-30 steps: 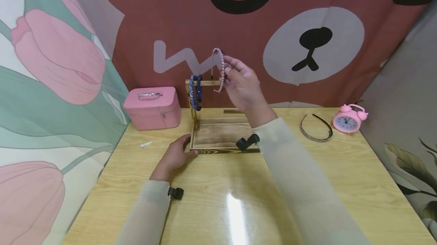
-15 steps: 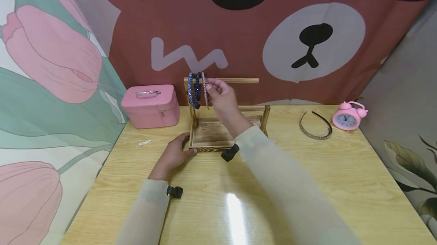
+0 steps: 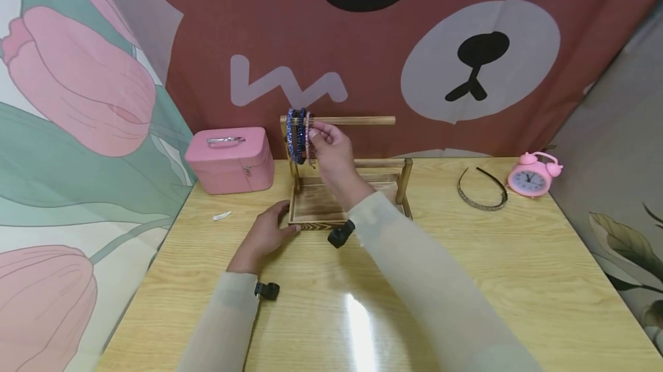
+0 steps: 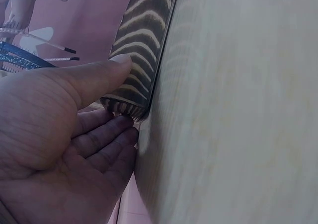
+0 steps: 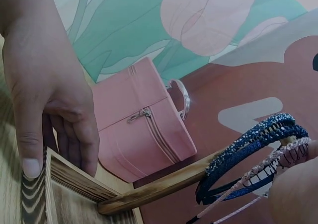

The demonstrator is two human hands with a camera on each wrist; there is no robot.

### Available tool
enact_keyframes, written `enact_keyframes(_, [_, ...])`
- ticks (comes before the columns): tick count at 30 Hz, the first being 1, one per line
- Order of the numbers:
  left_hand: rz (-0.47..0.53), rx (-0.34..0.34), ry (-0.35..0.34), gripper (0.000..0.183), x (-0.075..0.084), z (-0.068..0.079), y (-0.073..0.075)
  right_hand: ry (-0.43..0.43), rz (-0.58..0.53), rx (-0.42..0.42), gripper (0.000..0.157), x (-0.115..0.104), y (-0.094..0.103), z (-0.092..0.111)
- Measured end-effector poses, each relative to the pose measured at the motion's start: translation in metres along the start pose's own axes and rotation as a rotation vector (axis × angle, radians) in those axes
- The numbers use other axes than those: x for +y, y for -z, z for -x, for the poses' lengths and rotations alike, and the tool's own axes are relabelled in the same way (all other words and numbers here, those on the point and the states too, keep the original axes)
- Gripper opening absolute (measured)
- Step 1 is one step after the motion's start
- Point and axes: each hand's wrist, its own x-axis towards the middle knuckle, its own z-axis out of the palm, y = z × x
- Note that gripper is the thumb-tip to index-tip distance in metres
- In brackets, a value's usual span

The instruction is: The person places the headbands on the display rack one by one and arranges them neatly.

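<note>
My right hand (image 3: 335, 160) pinches a pink beaded headband (image 3: 309, 137) that hangs over the upper bar of a wooden stand (image 3: 362, 121), close beside two blue headbands (image 3: 292, 144) near the bar's left end. In the right wrist view, comb teeth show under the pink band, and the blue headbands (image 5: 238, 147) glitter just behind it. My left hand (image 3: 265, 235) grips the front left corner of the stand's tray. Its thumb (image 4: 112, 75) presses on the striped front edge (image 4: 146, 33), with the fingers curled round the end.
A pink case (image 3: 230, 164) with a silver handle stands left of the stand, and a white hair clip (image 3: 222, 216) lies in front of it. To the right are a dark glittery headband (image 3: 481, 207) and a pink alarm clock (image 3: 529, 179). A printed cloth (image 3: 362, 61) hangs behind.
My right hand has brought the pink headband down onto the bar and slid it left, up against the blue headbands. The left hand stays at the tray corner.
</note>
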Motion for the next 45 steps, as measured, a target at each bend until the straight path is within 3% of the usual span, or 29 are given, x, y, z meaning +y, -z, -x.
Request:
enact_keyframes(17, [-0.013,0.003,0.006,0.078,-0.001,-0.001,-0.001,0.046,0.034,-0.008,0.026,0.006,0.01,0.004])
enact_keyframes(23, [-0.002,0.001,0.007,0.078,0.0,0.0,-0.002,0.066,0.136,-0.026,0.029,0.002,0.038,0.013])
enact_keyframes(27, [-0.001,0.001,0.006,0.078,0.0,0.0,-0.002,0.075,0.349,-0.11,0.023,-0.011,0.081,0.032])
enact_keyframes(32, [-0.001,-0.003,-0.002,0.079,0.001,0.0,-0.001,0.178,0.664,-0.209,0.024,-0.028,0.153,0.057])
enact_keyframes(39, [0.002,-0.012,0.005,0.079,0.0,0.001,-0.003,0.254,1.129,-0.141,0.027,-0.051,0.277,0.076])
enact_keyframes(42, [0.003,-0.016,0.01,0.08,0.0,0.001,-0.002,0.28,1.343,-0.107,0.028,-0.064,0.332,0.076])
enact_keyframes(45, [0.005,-0.018,0.004,0.08,0.0,0.001,0.001,0.253,1.473,-0.108,0.03,-0.08,0.379,0.069])
